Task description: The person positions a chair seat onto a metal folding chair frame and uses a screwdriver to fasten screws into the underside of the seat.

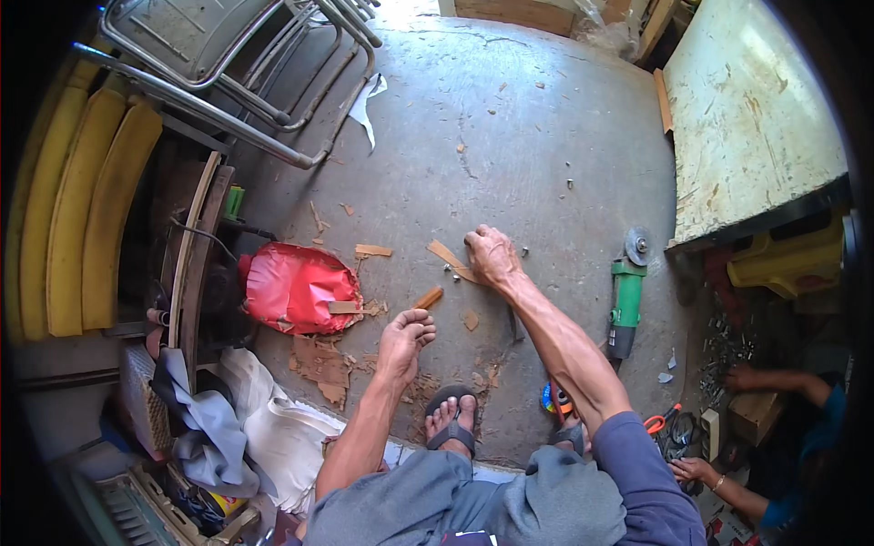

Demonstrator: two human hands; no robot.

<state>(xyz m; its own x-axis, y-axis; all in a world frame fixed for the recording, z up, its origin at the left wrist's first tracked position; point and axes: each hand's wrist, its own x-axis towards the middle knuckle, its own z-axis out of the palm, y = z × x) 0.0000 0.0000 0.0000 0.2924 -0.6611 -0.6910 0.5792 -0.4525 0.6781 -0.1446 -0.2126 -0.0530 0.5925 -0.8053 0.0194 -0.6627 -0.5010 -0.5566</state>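
I crouch over a grey concrete floor (pixel 510 136). My right hand (pixel 490 255) reaches forward with its fingers curled down onto the floor, touching a thin strip of wood (pixel 448 256) and some small screws (pixel 452 267). My left hand (pixel 404 340) hovers nearer to me, fingers bunched together, just below a short wooden piece (pixel 429 298); whether it pinches something small I cannot tell. My sandalled foot (pixel 452 420) stands below the left hand.
A green angle grinder (pixel 626 296) lies to the right. A red bag (pixel 296 287) and wood scraps (pixel 319 362) lie at the left, metal chairs (pixel 246 73) behind. A pale worn tabletop (pixel 746 118) stands at the right; another person's hands (pixel 739 377) work below it.
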